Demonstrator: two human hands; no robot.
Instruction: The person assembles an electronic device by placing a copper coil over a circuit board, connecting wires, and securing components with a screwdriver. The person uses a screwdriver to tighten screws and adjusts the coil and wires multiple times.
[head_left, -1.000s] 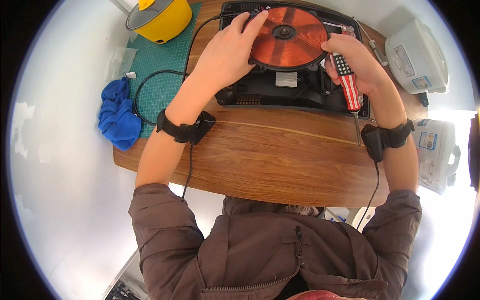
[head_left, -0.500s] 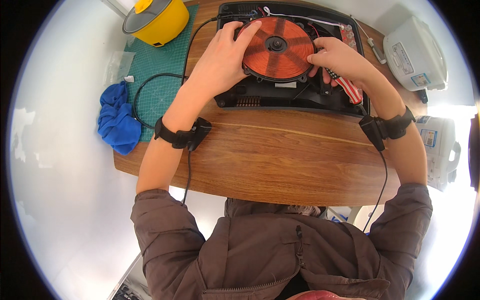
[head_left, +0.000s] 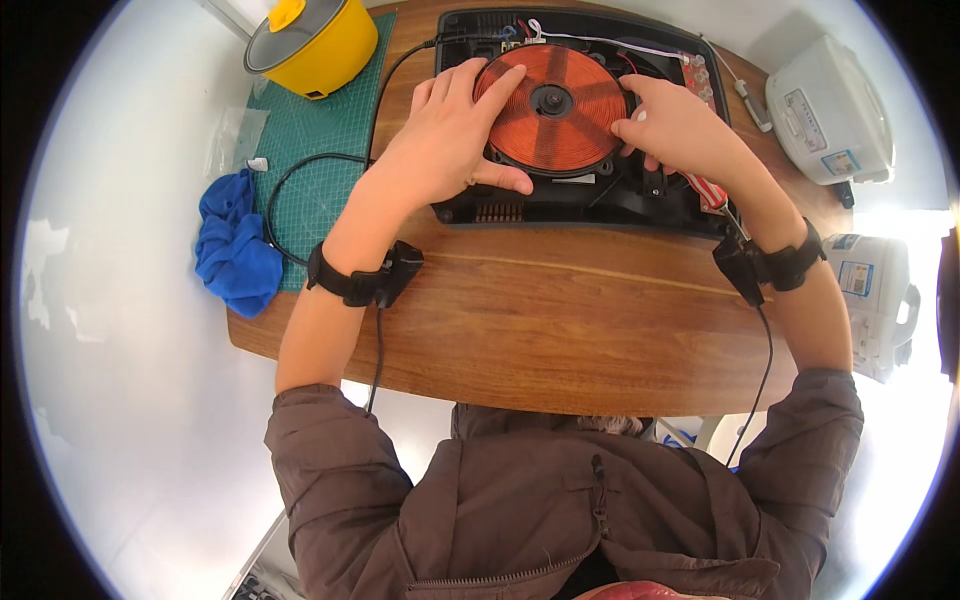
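While your left hand (head_left: 432, 140) rests with fingers spread wide on the nine o'clock side of the copper coil (head_left: 550, 148), your right hand (head_left: 672, 125) grips a striped screwdriver (head_left: 708, 192) and touches the coil's edge at three o'clock. The coil sits just past twelve o'clock, over the open black cooker base (head_left: 590, 209). At eleven o'clock, a yellow pot (head_left: 338, 58) stands on your green cutting mat (head_left: 315, 130).
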